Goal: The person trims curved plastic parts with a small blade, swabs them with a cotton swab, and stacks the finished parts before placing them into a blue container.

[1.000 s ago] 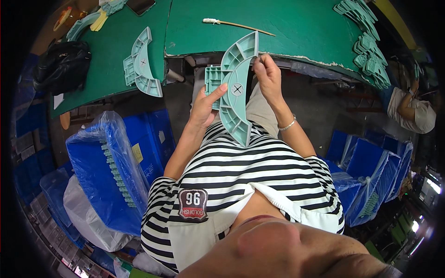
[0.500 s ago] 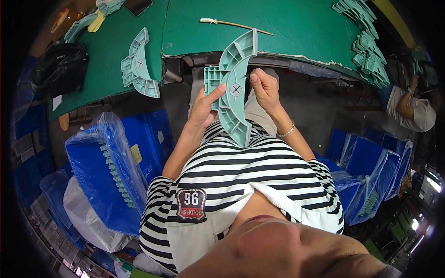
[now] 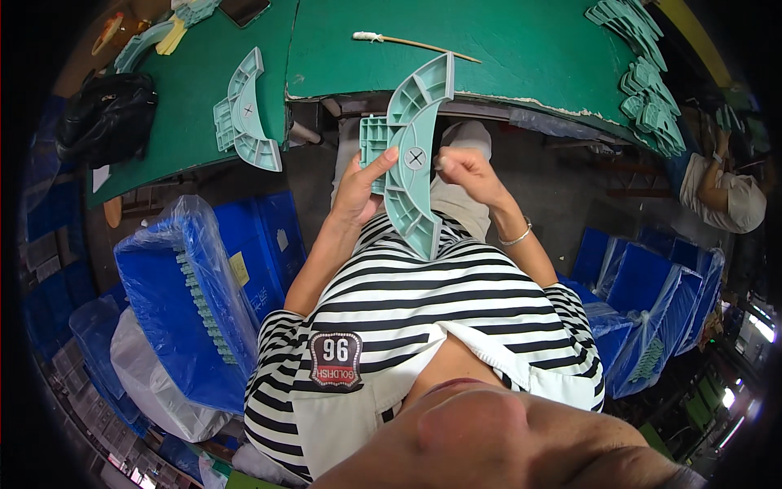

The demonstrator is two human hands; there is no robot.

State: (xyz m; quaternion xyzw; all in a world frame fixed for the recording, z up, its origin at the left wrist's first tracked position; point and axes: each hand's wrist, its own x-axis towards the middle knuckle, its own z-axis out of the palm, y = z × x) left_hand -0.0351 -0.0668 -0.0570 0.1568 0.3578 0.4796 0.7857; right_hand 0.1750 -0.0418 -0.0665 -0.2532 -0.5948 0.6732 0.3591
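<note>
My left hand (image 3: 363, 189) grips a curved, pale green plastic part (image 3: 415, 130) by its ribbed block, thumb on top. The part is held up above my lap, its arc bowing to the left, with ribbed pockets at both ends and a round cross-marked disc in the middle. Beside the inner edge of the arc is my right hand (image 3: 472, 173), its fingers closed in a pinch. What they hold, if anything, is too small to make out. A similar curved part (image 3: 249, 114) lies on the green table to the left.
On the green table (image 3: 521, 49) lie a stick with a white wrapped tip (image 3: 407, 43), stacks of pale green parts (image 3: 648, 81), a black bag (image 3: 106, 118) and a phone (image 3: 244, 10). Blue bins (image 3: 175, 301) lined with plastic stand at both sides. Another person (image 3: 723, 191) is at far right.
My right hand has moved slightly down along the inner edge of the curved part and turned at the wrist. The left hand and the part have hardly moved.
</note>
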